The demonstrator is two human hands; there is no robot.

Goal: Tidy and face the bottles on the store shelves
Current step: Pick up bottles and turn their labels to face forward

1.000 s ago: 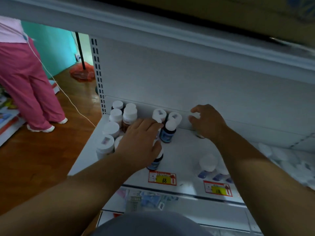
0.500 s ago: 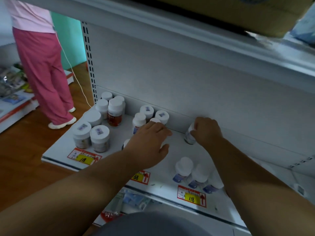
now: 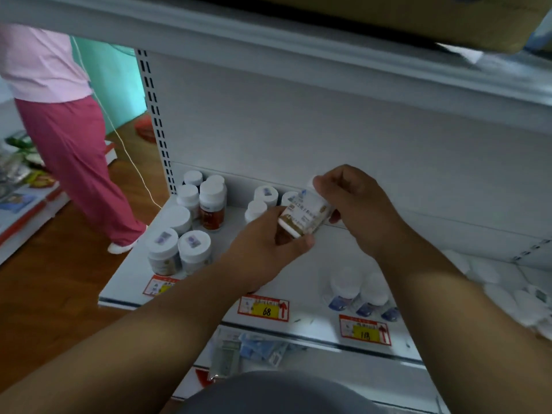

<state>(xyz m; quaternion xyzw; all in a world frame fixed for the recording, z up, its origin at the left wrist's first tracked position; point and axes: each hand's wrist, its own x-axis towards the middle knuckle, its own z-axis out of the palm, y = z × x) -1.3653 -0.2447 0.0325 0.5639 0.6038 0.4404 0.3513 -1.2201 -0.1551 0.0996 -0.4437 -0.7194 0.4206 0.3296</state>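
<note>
A small white-labelled bottle [image 3: 304,215] is held tilted in the air above the white shelf [image 3: 316,264]. My left hand [image 3: 265,249] grips its lower end from below. Around its upper, capped end curl the fingers of my right hand [image 3: 355,204]. White-capped bottles [image 3: 179,252] stand in a group at the shelf's left, with a brown one [image 3: 212,209] among them. Behind my hands are a few more white caps [image 3: 264,194]. Blue-labelled bottles [image 3: 358,294] stand at the front right, under my right forearm.
Price tags [image 3: 264,309] marked 68 and 118 line the shelf's front edge. A person in pink trousers [image 3: 74,162] stands on the wooden floor at the left. A higher shelf [image 3: 298,34] overhangs. Packets lie on the lower shelf [image 3: 248,351].
My right hand has lifted the bottle from the back of the shelf. The left hand has come up off the shelf and taken hold of its lower end.
</note>
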